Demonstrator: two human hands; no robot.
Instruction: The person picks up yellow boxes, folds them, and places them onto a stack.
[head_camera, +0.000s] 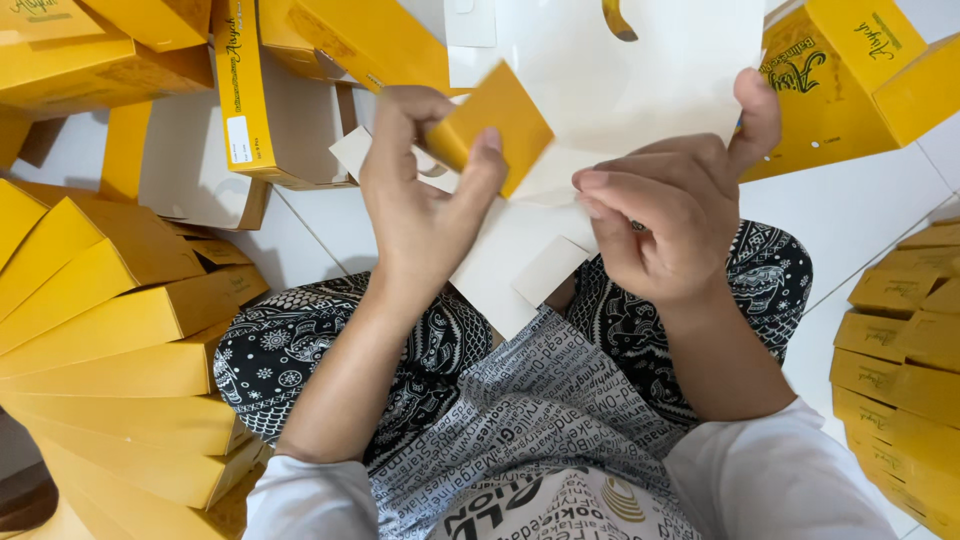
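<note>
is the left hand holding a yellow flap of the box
Yes, the left hand pinches the yellow flap of the unfolded box.

**Cardboard, cloth and tile**

The flat yellow-and-white cardboard box blank (560, 130) at upper centre is smooth: matt white inside, faintly glossy yellow outside. Folded yellow cardboard boxes (110, 330) at left look alike. The black patterned trousers (300, 350) are soft cloth. The white tiled floor (860, 210) shines.

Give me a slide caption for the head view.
Both hands, left hand and right hand, fold a flat yellow-and-white carton amid yellow boxes.

Box blank (600, 90) top (edge) cut off.
</note>
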